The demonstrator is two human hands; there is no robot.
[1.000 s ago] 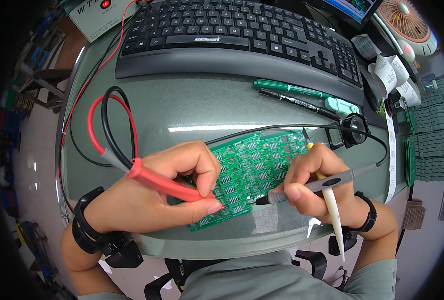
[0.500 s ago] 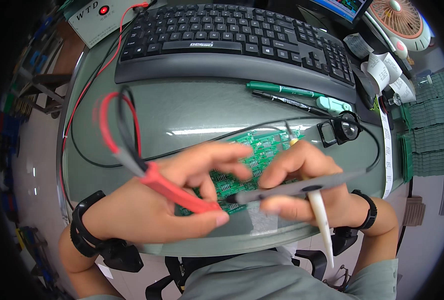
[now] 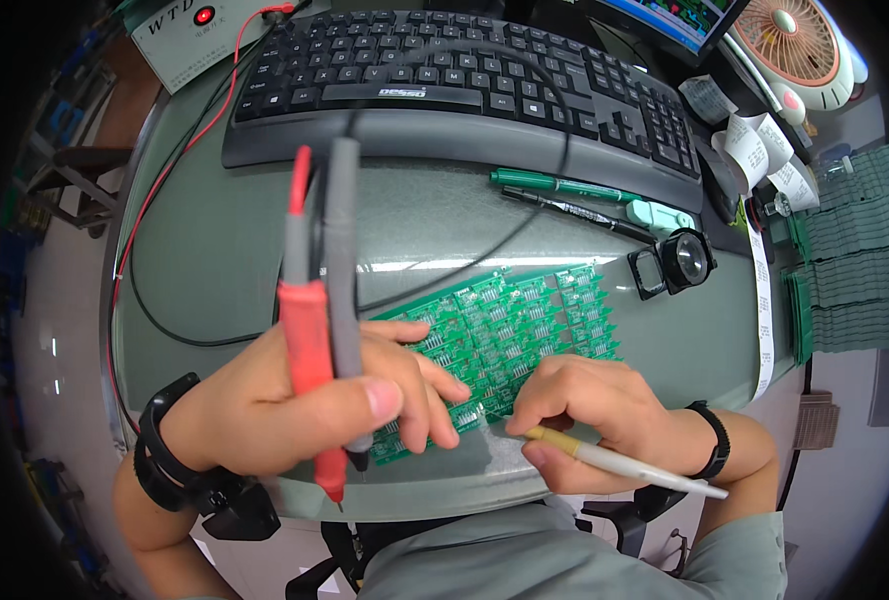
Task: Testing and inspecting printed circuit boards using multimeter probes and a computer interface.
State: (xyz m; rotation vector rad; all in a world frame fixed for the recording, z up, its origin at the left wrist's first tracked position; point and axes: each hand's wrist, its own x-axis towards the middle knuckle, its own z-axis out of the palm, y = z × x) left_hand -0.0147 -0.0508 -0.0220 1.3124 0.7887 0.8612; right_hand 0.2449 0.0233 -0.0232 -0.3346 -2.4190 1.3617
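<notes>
My left hand (image 3: 250,405) is closed round a red test probe (image 3: 307,335) and a grey-black test probe (image 3: 342,240). Both stand roughly side by side, the red one's tip pointing down over the table's near edge. Its other fingers rest on or just over the left part of a green circuit board panel (image 3: 505,330), which lies flat with many small components in rows. Pinched in my right hand (image 3: 605,405), at the panel's near right edge, is a slim pen-shaped tool (image 3: 635,467) with a yellow and white handle. Its working tip is hard to make out.
Beyond the panel lies a black keyboard (image 3: 405,125). A green marker (image 3: 565,187), a black pen (image 3: 580,215) and a black-framed magnifier (image 3: 685,258) sit to the right. Probe leads cross the table from a grey box (image 3: 195,55). A small fan (image 3: 790,45) stands far right.
The grey-black probe has passed from my right hand into my left, beside the red one. Both probes have swung more upright. My right hand has lowered, and its pen-shaped tool has turned toward the panel.
</notes>
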